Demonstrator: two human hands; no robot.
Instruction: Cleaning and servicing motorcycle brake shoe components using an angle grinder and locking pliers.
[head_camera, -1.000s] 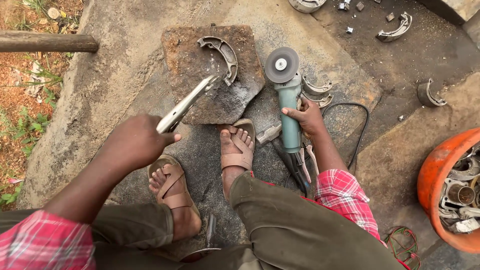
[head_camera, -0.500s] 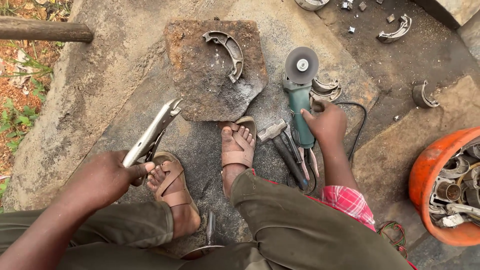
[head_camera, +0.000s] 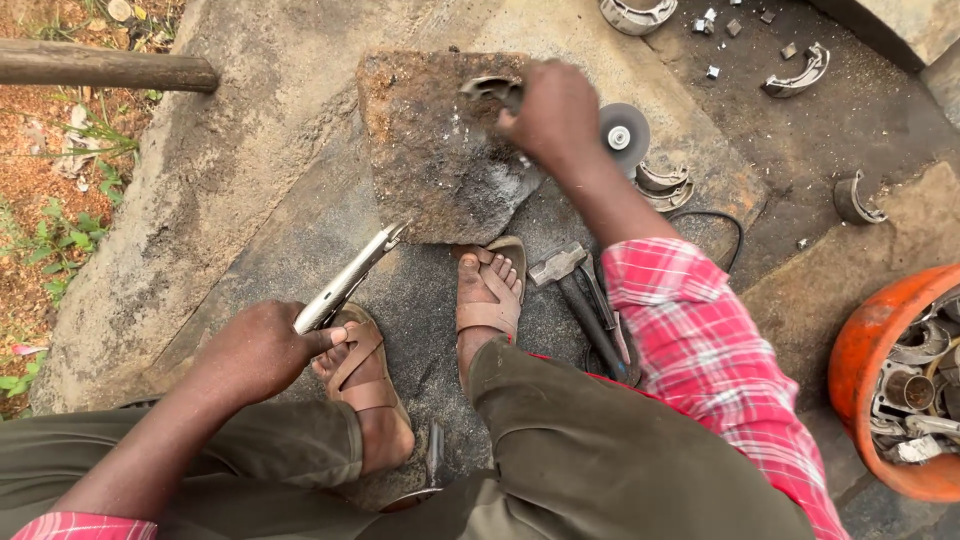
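Outdoor roadside repair workshop, ground level. Evidence: rough concrete slab (head_camera: 250, 200) bordered by red soil and weeds; rusty metal plate (head_camera: 430, 150) as work surface; angle grinder (head_camera: 622, 135); hammer (head_camera: 560, 265); curved brake shoes (head_camera: 800, 72) scattered about; orange tub (head_camera: 870, 350) filled with metal parts.

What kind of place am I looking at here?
Probably an outdoor roadside repair spot: work is done on bare concrete ground, with an angle grinder, a hammer and an orange tub of metal parts; curved brake shoes lie scattered.
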